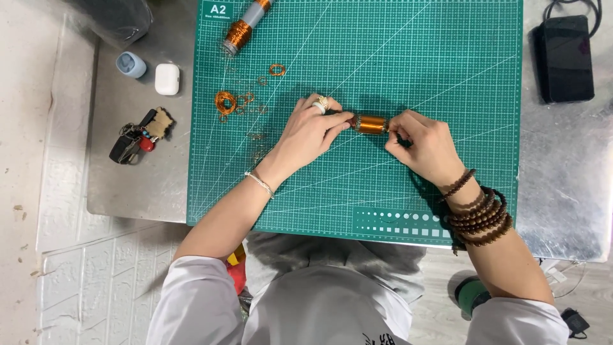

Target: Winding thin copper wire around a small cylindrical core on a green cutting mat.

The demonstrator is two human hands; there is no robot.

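Head view, looking straight down: both hands meet over the middle of a green cutting mat that covers most of a grey metal desk. Between them is a short coil of copper wire, lying sideways just above the mat. The left hand is closed on the coil's left end, thumb and fingertips pinched around it, with a pale ring on one finger and a thin bracelet at the wrist. The right hand is closed on the coil's right end, fingers curled in so the tips are hidden; whether it grips the coil itself or a loose wire end cannot be told. Strings of dark wooden beads wrap the right wrist and forearm.

Toward the mat's far left corner lies a second spool of copper wire on a grey core, tilted. Between it and the left hand, small copper wire rings are scattered on the mat, one larger than the rest, another a little apart.

On the bare desk left of the mat sit a white earbud case, a small blue-grey cap just beside it, and a bunch of keys nearer the desk's left edge. At the far right corner of the desk lies a black device with a cable.
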